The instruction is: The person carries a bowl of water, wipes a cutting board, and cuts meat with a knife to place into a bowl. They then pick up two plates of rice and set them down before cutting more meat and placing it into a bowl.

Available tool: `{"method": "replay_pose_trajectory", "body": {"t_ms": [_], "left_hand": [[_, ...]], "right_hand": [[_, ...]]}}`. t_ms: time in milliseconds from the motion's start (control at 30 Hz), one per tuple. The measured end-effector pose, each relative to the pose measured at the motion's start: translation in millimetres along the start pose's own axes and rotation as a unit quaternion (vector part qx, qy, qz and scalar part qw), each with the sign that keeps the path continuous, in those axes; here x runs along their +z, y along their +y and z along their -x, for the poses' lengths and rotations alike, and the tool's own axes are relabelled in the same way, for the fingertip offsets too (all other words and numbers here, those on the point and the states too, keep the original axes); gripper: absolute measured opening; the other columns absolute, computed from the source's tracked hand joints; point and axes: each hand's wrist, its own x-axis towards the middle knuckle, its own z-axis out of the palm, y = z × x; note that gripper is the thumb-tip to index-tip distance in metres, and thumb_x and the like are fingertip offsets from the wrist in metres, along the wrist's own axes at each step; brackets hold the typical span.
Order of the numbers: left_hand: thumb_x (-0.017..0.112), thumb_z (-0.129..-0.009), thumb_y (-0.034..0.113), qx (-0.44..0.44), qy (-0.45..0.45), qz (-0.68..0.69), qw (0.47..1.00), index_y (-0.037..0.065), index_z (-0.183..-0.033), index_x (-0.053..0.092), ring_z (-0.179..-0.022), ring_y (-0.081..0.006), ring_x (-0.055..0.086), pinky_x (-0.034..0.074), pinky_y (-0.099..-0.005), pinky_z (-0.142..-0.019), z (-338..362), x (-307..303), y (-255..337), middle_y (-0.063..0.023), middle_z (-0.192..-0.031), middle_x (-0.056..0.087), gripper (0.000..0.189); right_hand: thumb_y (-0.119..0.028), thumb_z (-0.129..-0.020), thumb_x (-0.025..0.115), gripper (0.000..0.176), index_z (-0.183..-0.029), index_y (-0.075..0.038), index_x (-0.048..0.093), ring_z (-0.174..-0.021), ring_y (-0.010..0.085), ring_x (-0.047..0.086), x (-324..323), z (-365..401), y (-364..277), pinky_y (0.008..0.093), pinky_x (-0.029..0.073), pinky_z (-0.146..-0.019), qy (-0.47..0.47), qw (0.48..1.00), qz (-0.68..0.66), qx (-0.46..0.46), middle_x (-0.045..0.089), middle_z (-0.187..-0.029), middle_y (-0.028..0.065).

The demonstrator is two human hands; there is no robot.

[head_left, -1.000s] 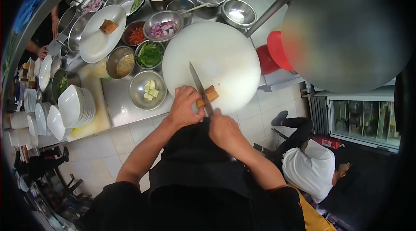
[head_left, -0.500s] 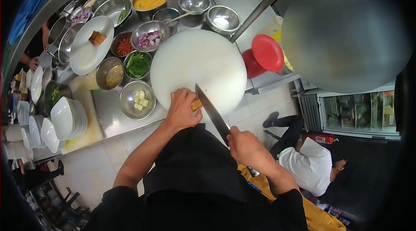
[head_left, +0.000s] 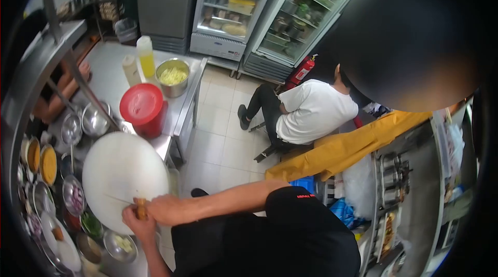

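A round white cutting board (head_left: 122,173) lies on the steel counter at lower left. At its near edge rests a small brown block of food (head_left: 140,208). My left hand (head_left: 136,223) steadies that block with its fingers. My right hand (head_left: 163,209) grips a knife (head_left: 118,199) whose thin blade lies flat across the board, right beside the block.
Steel bowls of chopped onion (head_left: 74,196), greens and yellow sauce (head_left: 48,164) ring the board. A red-lidded tub (head_left: 142,104), a pot (head_left: 173,76) and squeeze bottles (head_left: 146,56) stand behind. A person in a white shirt (head_left: 311,111) sits before glass-door fridges (head_left: 233,7). Another person's arm (head_left: 57,95) rests on the counter.
The view has swung sharply right, so the counter now sits at lower left. The knife, lifted clear half a second ago, has come back down beside the food block.
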Motion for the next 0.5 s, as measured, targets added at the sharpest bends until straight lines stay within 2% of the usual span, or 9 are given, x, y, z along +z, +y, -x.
{"method": "replay_pose_trajectory", "body": {"t_ms": [33,67,133,200,267,333,400,467,500], "left_hand": [[0.078,-0.066,0.026,-0.036,0.013,0.009,0.999,0.001,-0.099,0.055,-0.100,-0.0370,0.048,0.038,-0.0460,-0.088,-1,1,5,-0.0182,-0.100,0.054,0.047],[0.078,-0.066,0.026,-0.023,0.010,0.007,1.000,0.001,-0.099,0.055,-0.100,-0.0370,0.048,0.038,-0.0460,-0.088,-4,2,12,-0.0182,-0.100,0.054,0.047],[0.078,-0.067,0.028,0.014,0.056,0.002,0.998,-0.002,-0.115,0.053,-0.105,-0.0399,0.049,0.038,-0.0483,-0.092,-10,2,23,-0.0217,-0.110,0.056,0.061],[0.077,-0.069,0.028,0.131,0.037,-0.062,0.989,-0.005,-0.118,0.054,-0.105,-0.0423,0.051,0.039,-0.0504,-0.093,-14,8,9,-0.0241,-0.112,0.057,0.064],[0.076,-0.071,0.025,0.167,-0.017,-0.091,0.982,-0.005,-0.108,0.060,-0.098,-0.0428,0.054,0.041,-0.0517,-0.088,-11,20,-27,-0.0238,-0.104,0.059,0.050],[0.074,-0.074,0.016,0.060,-0.023,-0.047,0.997,-0.004,-0.102,0.064,-0.095,-0.0384,0.055,0.044,-0.0472,-0.087,-11,8,19,-0.0212,-0.102,0.062,0.036],[0.069,-0.079,0.011,0.097,0.003,-0.024,0.995,-0.004,-0.099,0.063,-0.092,-0.0356,0.055,0.045,-0.0443,-0.082,-10,15,5,-0.0195,-0.098,0.059,0.026],[0.068,-0.079,0.010,0.122,0.005,-0.029,0.992,-0.003,-0.098,0.063,-0.092,-0.0353,0.054,0.045,-0.0442,-0.082,-13,19,-10,-0.0187,-0.097,0.058,0.024],[0.069,-0.076,0.013,0.117,0.005,-0.018,0.993,-0.003,-0.097,0.062,-0.091,-0.0378,0.053,0.043,-0.0470,-0.082,-13,22,-17,-0.0200,-0.096,0.058,0.028]], "right_hand": [[-0.007,-0.074,0.059,0.034,-0.106,0.004,0.055,-0.071,0.0380,0.065,-8,4,0,0.0467,0.051,-0.059,-0.006,1.000,-0.003,-0.007,0.063,-0.071,0.0212],[-0.007,-0.074,0.059,0.034,-0.106,0.004,0.055,-0.071,0.0380,0.065,-15,3,3,0.0467,0.051,-0.059,0.008,1.000,-0.006,-0.007,0.063,-0.071,0.0212],[-0.007,-0.071,0.062,0.039,-0.109,0.002,0.055,-0.068,0.0373,0.064,-17,2,11,0.0454,0.051,-0.058,0.115,0.992,0.038,-0.045,0.063,-0.068,0.0198],[-0.009,-0.073,0.059,0.039,-0.111,0.001,0.055,-0.069,0.0336,0.064,-12,-23,31,0.0432,0.050,-0.057,0.197,0.973,0.111,-0.051,0.061,-0.065,0.0143],[-0.010,-0.074,0.057,0.037,-0.110,0.000,0.056,-0.069,0.0319,0.064,2,-55,65,0.0423,0.050,-0.056,0.256,0.948,0.185,-0.043,0.060,-0.063,0.0114],[-0.015,-0.075,0.057,0.037,-0.111,-0.006,0.062,-0.070,0.0265,0.065,14,-82,81,0.0384,0.050,-0.052,0.256,0.915,0.297,-0.094,0.063,-0.067,0.0081],[-0.016,-0.075,0.057,0.030,-0.103,-0.006,0.064,-0.071,0.0255,0.063,30,-98,95,0.0379,0.049,-0.054,0.273,0.922,0.257,-0.099,0.062,-0.067,0.0071],[-0.016,-0.075,0.057,0.024,-0.095,-0.007,0.065,-0.072,0.0246,0.062,40,-102,95,0.0373,0.048,-0.056,0.278,0.931,0.218,-0.096,0.061,-0.067,0.0062],[-0.016,-0.074,0.057,0.019,-0.089,-0.007,0.065,-0.075,0.0246,0.060,41,-97,95,0.0379,0.046,-0.061,0.294,0.918,0.253,-0.086,0.060,-0.068,0.0072]]}}
